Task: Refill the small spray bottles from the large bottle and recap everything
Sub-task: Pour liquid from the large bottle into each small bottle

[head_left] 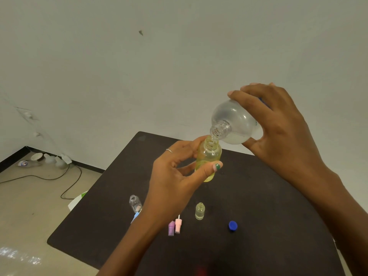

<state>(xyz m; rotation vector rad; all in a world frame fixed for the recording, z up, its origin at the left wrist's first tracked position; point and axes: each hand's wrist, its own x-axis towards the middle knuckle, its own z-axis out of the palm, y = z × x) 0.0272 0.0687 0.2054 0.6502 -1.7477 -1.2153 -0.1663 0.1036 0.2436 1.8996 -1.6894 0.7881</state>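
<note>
Head view, single frame. Large bottle (236, 122) — clear, uncapped, tipped steeply with its neck down and to the left, held high over the table (258, 196) by the right hand (278, 124), whose fingers (251, 94) wrap its upper body so the mouth can be aimed. Yellow spray bottle (209, 158) — open, raised off the table and tilted slightly to meet that mouth; the left hand (175, 176) grips it, thumb across the front, and a thin stream appears to pass between the two necks, which nearly touch. Judged step: filling this bottle, part full. On the table below: a clear small bottle (135, 203) standing open at the left, with a pale blue sprayer top (136, 216) just beside it; a second small bottle (200, 211) upright, liquid low in it; purple cap (171, 228) and pink sprayer top (178, 226) side by side; blue cap (232, 225) well to the right — all set within reach for recapping. Floor at left: a cable (65, 176) and litter by the wall.
</note>
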